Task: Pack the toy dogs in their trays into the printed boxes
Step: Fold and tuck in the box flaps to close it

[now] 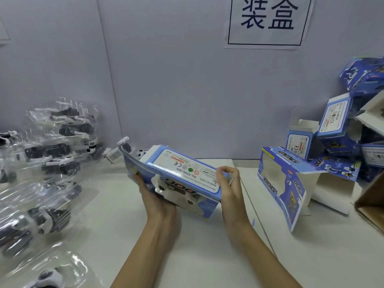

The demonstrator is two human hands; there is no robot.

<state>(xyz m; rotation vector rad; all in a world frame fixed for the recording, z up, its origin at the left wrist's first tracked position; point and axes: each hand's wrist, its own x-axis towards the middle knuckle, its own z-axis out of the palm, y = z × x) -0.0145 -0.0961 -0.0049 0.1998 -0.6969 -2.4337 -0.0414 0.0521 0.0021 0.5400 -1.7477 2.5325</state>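
Between the two hands, just above the white table [207, 256], the printed box [182, 175] lies tilted, long axis running far-left to near-right. Left hand [154, 196] cups it from below; right hand [229, 183] curls round its near-right end, probably closing the flap. Trayed toy dogs [49, 154] are heaped on the left, empty boxes [295, 179] on the right, and a grey wall [176, 90] with a sign [268, 19] stands behind.
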